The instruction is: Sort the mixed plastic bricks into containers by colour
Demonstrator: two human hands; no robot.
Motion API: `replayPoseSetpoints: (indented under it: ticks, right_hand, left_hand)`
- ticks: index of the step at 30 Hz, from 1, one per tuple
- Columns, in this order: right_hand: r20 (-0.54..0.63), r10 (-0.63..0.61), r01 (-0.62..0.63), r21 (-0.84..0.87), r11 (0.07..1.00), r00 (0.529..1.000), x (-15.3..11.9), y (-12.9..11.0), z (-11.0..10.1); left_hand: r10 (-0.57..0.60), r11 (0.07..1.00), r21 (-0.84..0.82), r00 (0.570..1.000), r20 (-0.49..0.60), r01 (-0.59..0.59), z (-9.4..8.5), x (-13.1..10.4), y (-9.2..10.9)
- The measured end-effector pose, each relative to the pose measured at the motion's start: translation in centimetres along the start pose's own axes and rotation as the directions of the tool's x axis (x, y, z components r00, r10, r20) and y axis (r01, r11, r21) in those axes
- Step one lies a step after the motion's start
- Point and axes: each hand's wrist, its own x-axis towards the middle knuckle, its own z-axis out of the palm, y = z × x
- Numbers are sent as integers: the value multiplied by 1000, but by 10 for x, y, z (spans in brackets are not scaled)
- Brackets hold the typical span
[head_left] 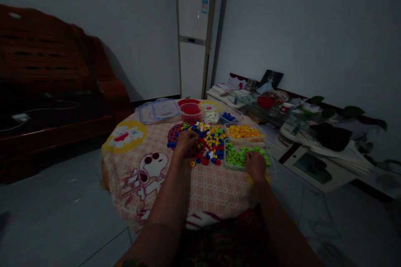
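Mixed toy bricks (211, 137) in red, blue, yellow, white and green lie heaped on the round cloth-covered table. My left hand (187, 141) is at the left side of this heap, its fingers bent down; what they hold, if anything, is too small to tell. Over the clear box of green bricks (233, 154) at the right is my right hand (256, 162), its fingers pressed together and anything in them hidden. Behind that box stands a box of yellow bricks (244, 131). Farther back are blue bricks (228, 117) and white bricks (211, 117) in separate containers.
Clear lids with blue rims (166, 109) lie at the table's back left, beside a red round tub (191, 110). A cluttered glass-topped cabinet (266, 110) stands at the right, a wooden bench (50, 71) at the left.
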Motion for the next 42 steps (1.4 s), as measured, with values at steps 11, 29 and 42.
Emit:
replayPoseSetpoints:
  ticks: [11, 29, 42]
  right_hand:
    - [-13, -8, 8, -11, 1000, 1000, 1, 2, 3]
    - [-12, -11, 12, 13, 1000, 1000, 1, 3, 3]
    - [1, -8, 8, 7, 1000, 1000, 1, 1, 0]
  left_hand:
    - [-89, 983, 175, 980, 180, 57, 15, -5, -4]
    - [-38, 993, 114, 982, 185, 17, 21, -6, 3]
    - [261, 910, -359, 959, 107, -208, 35, -6, 32]
